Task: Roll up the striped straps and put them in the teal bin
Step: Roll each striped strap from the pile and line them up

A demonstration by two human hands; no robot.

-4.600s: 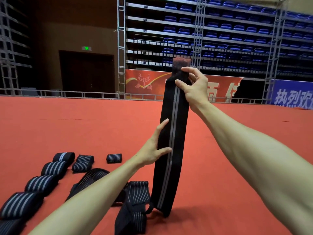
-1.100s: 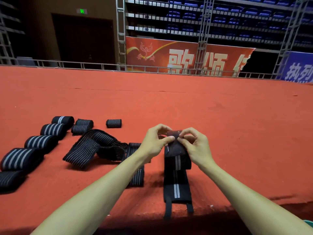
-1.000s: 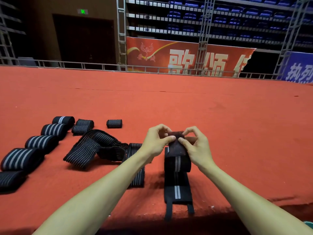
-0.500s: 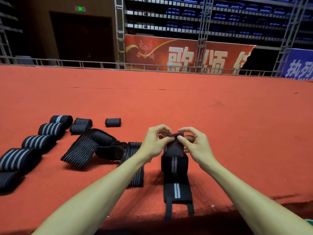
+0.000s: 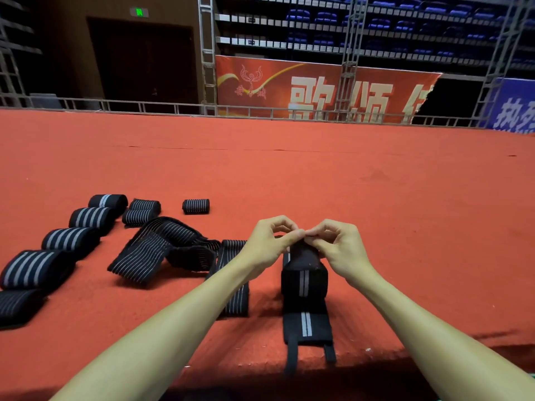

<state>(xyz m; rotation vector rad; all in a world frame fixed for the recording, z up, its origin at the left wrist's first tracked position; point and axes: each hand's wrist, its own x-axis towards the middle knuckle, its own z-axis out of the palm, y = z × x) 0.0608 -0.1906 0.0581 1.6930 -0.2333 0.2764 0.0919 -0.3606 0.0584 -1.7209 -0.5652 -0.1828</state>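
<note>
we see left hand (image 5: pixel 266 247) and right hand (image 5: pixel 338 250) fingers pinching the striped strap (image 5: pixel 304 280), tip hidden; teal bin (image 5: pixel 532 388) mostly cut off.

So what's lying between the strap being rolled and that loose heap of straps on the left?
One flat thin-striped strap on the red carpet, partly crossed by the left forearm; the head view shows it.

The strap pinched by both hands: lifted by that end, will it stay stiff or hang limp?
Probably limp: the strap folds over itself below the left hand and right hand, and its tail lies flat on the carpet. Thin fabric, so likely light. The half-made roll may unwind.
</note>
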